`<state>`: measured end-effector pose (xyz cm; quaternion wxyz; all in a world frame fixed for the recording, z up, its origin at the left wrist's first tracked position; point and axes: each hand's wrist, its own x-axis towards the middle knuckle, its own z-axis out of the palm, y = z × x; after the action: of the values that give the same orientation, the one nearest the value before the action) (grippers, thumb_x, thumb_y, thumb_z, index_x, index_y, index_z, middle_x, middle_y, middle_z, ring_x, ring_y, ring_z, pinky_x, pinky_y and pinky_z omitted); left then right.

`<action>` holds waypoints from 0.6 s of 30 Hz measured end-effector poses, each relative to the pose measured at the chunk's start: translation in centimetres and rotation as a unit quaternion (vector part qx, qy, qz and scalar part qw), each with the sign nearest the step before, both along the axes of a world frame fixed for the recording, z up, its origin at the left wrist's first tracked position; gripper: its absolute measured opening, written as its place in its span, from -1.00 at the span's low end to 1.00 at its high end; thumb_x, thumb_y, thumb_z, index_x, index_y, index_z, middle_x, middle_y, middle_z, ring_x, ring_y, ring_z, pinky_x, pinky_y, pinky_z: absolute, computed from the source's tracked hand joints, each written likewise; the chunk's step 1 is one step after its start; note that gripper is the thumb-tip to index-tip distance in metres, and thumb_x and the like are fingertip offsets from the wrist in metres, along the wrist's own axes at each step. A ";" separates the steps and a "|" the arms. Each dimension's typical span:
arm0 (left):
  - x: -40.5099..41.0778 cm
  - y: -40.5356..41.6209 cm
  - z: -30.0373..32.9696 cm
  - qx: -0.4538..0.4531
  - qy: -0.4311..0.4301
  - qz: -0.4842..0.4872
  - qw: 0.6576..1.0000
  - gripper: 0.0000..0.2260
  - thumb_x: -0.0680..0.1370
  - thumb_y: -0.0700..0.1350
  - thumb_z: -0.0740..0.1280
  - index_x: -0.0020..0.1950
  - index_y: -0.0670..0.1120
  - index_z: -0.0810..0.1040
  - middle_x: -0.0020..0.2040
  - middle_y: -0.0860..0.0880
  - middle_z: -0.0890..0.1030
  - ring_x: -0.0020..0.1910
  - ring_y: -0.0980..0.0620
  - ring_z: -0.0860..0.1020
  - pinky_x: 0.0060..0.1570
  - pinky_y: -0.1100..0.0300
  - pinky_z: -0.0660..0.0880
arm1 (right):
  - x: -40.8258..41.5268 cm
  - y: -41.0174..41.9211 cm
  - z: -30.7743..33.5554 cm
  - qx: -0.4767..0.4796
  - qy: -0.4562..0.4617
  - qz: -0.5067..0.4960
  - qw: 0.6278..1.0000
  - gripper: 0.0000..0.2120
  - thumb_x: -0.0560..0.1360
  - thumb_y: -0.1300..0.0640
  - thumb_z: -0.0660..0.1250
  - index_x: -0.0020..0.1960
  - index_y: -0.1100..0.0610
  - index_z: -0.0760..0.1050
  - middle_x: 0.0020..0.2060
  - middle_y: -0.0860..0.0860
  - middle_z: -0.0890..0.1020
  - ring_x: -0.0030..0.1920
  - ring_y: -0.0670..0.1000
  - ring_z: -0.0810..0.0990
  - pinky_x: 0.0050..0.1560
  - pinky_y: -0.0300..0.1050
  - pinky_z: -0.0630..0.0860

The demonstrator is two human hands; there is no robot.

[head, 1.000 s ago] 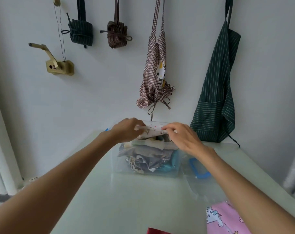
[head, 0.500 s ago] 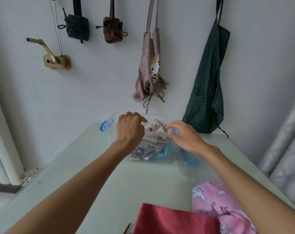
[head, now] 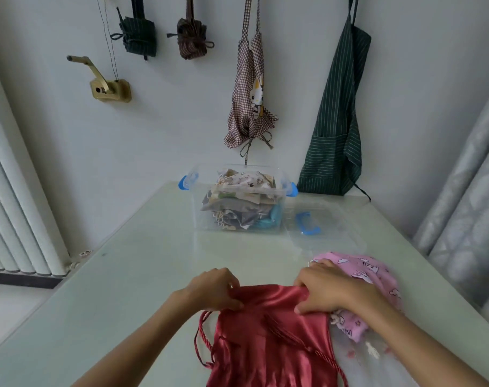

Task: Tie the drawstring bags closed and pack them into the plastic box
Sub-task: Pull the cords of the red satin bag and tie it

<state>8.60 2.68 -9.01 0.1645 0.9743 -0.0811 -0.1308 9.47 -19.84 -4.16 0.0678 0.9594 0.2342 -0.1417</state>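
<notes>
While both hands work at the near side of the table (head: 142, 275), the clear plastic box (head: 239, 216) stands far behind them, near the wall, and I take it as the landmark. It is open and full of folded drawstring bags (head: 244, 181); the top one, pale with small prints, rises above its rim. Blue latches (head: 182, 183) sit on the two ends of the box. Just to the right of the box lies its clear lid (head: 338, 233), flat on the table, with a blue handle (head: 307, 223).

Well in front of the box, a red satin bag (head: 268, 339) lies spread on the table. The left hand (head: 214, 289) grips its upper edge at the left, fingers curled into the gathered cloth. The right hand (head: 325, 289) pinches the same edge at the right, thumb below and fingers above. A red cord (head: 200, 342) of the bag loops out on its left side.

In front of the box and to the right, a pink printed bag (head: 377, 277) lies partly under the right hand and wrist, touching the red one.

On the wall behind the box hang a checked apron (head: 251, 107) and a green striped apron (head: 338, 135).
</notes>
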 end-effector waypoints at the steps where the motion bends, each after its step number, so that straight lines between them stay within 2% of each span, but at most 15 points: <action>1: 0.2 0.4 0.2 0.005 -0.014 0.014 1.000 -0.73 0.44 0.11 0.40 0.06 0.00 0.59 0.07 0.00 0.64 0.08 -0.05 0.56 0.06 0.10 0.49 | 0.2 0.4 0.3 0.039 -0.006 0.007 0.999 -0.78 0.40 -0.10 0.38 -0.21 0.04 0.47 -0.31 -0.07 0.44 -0.08 0.00 0.38 0.15 -0.08 0.29; 4: 1.9 2.1 0.7 0.006 -0.094 0.096 0.991 -0.74 0.44 0.11 0.39 0.06 0.04 0.59 0.08 0.00 0.62 0.11 -0.07 0.56 0.05 0.12 0.47 | 1.6 2.6 1.2 0.144 -0.057 -0.003 0.988 -0.81 0.44 0.02 0.37 -0.28 0.03 0.43 -0.36 -0.08 0.47 -0.21 -0.02 0.46 -0.24 -0.22 0.26; 5: 2.6 2.7 0.9 -0.006 -0.124 0.128 0.984 -0.74 0.44 0.10 0.39 0.08 0.05 0.59 0.10 0.00 0.62 0.13 -0.08 0.55 0.06 0.11 0.47 | 2.4 3.6 1.1 0.182 -0.085 -0.016 0.979 -0.84 0.46 0.05 0.37 -0.26 0.03 0.45 -0.33 -0.08 0.50 -0.21 -0.04 0.49 -0.27 -0.27 0.25; 6: 3.5 3.3 1.0 -0.026 -0.145 0.157 0.976 -0.73 0.46 0.08 0.38 0.12 0.05 0.57 0.12 -0.02 0.62 0.14 -0.08 0.54 0.07 0.11 0.46 | 3.3 4.5 0.8 0.212 -0.117 -0.029 0.970 -0.92 0.47 0.05 0.36 -0.16 0.03 0.49 -0.22 -0.07 0.55 -0.11 -0.03 0.52 -0.20 -0.30 0.32; 7: 4.3 3.8 1.2 -0.048 -0.149 0.174 0.972 -0.68 0.47 0.06 0.37 0.20 0.04 0.53 0.17 -0.04 0.61 0.18 -0.09 0.53 0.10 0.10 0.45 | 4.3 5.3 0.5 0.226 -0.153 -0.045 0.961 -0.86 0.48 0.03 0.35 0.02 0.03 0.52 -0.04 -0.04 0.57 0.05 0.00 0.52 -0.02 -0.25 0.38; 8: 4.9 4.1 1.3 -0.068 -0.139 0.174 0.973 -0.60 0.49 0.04 0.36 0.32 0.04 0.45 0.25 -0.07 0.57 0.23 -0.10 0.50 0.18 0.09 0.44 | 5.1 5.8 0.0 0.220 -0.175 -0.062 0.958 -0.67 0.49 0.01 0.35 0.23 0.02 0.45 0.14 -0.02 0.53 0.20 0.04 0.46 0.16 -0.15 0.37; 9: 5.4 4.5 1.3 -0.076 -0.122 0.158 0.977 -0.49 0.52 0.03 0.34 0.44 0.01 0.31 0.35 -0.11 0.48 0.32 -0.10 0.44 0.28 0.07 0.38 | 5.7 6.2 -0.3 0.219 -0.180 -0.077 0.956 -0.53 0.49 0.01 0.34 0.36 0.02 0.34 0.26 -0.01 0.47 0.29 0.05 0.39 0.25 -0.09 0.33; 10: 5.5 4.8 1.4 -0.068 -0.113 0.132 0.982 -0.40 0.55 0.01 0.31 0.52 -0.01 0.15 0.45 -0.12 0.35 0.42 -0.11 0.33 0.37 0.06 0.28 | 6.0 6.3 -0.6 0.227 -0.184 -0.092 0.952 -0.49 0.50 0.02 0.33 0.41 0.02 0.28 0.30 -0.02 0.44 0.32 0.05 0.37 0.27 -0.07 0.33; 12: 4.8 5.6 1.3 -0.033 -0.134 0.093 0.986 -0.34 0.57 -0.01 0.27 0.56 0.04 -0.04 0.55 -0.08 0.12 0.52 -0.07 0.12 0.45 0.07 0.11 | 5.4 6.0 -0.8 0.266 -0.183 -0.115 0.940 -0.61 0.52 0.05 0.30 0.33 0.01 0.39 0.25 -0.04 0.49 0.26 0.01 0.42 0.14 -0.11 0.40; 14: 3.3 6.6 0.7 0.019 -0.152 0.071 0.986 -0.40 0.58 0.03 0.24 0.54 0.11 0.02 0.56 0.02 0.09 0.53 -0.03 0.08 0.47 0.05 0.11 | 4.0 4.9 -1.3 0.260 -0.151 -0.138 0.944 -0.84 0.52 0.05 0.28 0.05 0.04 0.57 0.10 -0.03 0.62 0.05 -0.02 0.55 -0.09 -0.15 0.44; 16: 1.4 7.3 -0.7 0.058 -0.141 0.051 0.987 -0.51 0.59 0.09 0.19 0.50 0.17 0.15 0.53 0.11 0.18 0.50 0.03 0.15 0.43 0.08 0.18 | 2.1 3.6 -1.6 0.223 -0.062 -0.160 0.960 -0.73 0.49 -0.04 0.30 -0.21 0.15 0.57 -0.08 0.04 0.70 -0.21 0.00 0.61 -0.20 -0.15 0.46; 18: -0.5 7.5 -1.9 0.057 -0.148 0.056 0.986 -0.60 0.60 0.14 0.15 0.44 0.20 0.27 0.45 0.16 0.31 0.44 0.06 0.26 0.34 0.12 0.29 | -0.2 2.8 -1.6 0.153 0.021 -0.160 0.975 -0.61 0.41 -0.16 0.36 -0.16 0.20 0.60 -0.18 0.03 0.69 -0.27 0.01 0.60 -0.24 -0.18 0.43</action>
<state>8.07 10.16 -10.95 0.1021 0.9937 -0.0418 0.0199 9.31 -17.02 -5.74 -0.1088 0.9802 0.0978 -0.1335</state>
